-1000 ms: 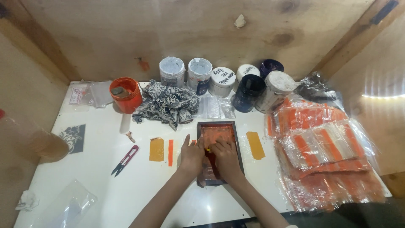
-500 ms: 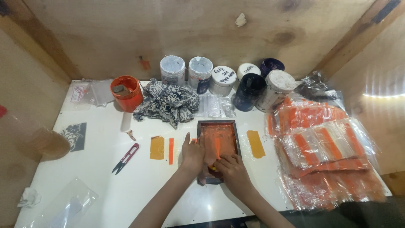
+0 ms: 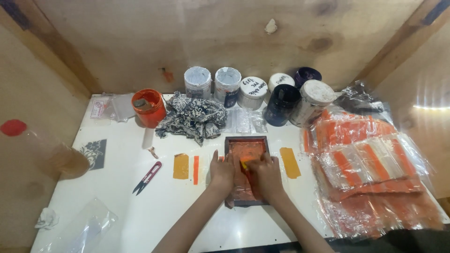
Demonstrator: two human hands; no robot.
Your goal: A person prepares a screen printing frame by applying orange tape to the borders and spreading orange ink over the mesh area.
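Note:
A small dark-framed printing screen (image 3: 247, 144), smeared with orange ink, lies flat on the white table (image 3: 140, 206). My left hand (image 3: 221, 173) presses on its left edge and holds it down. My right hand (image 3: 266, 174) rests on the mesh, fingers closed on a small yellow scraper (image 3: 244, 164) whose tip shows between the two hands. The lower half of the frame is hidden under my hands.
Several paint jars (image 3: 253, 91) stand along the back, with an orange cup (image 3: 148, 107) and a patterned rag (image 3: 192, 117) to their left. Orange packets in clear bags (image 3: 370, 173) pile up at right. Thread snips (image 3: 147, 177), yellow and orange strips (image 3: 181, 166) and a yellow strip (image 3: 290, 162) lie nearby.
My right hand slid down the screen toward me half a second ago and has now come back up to the middle. My left hand stayed on the frame's left edge.

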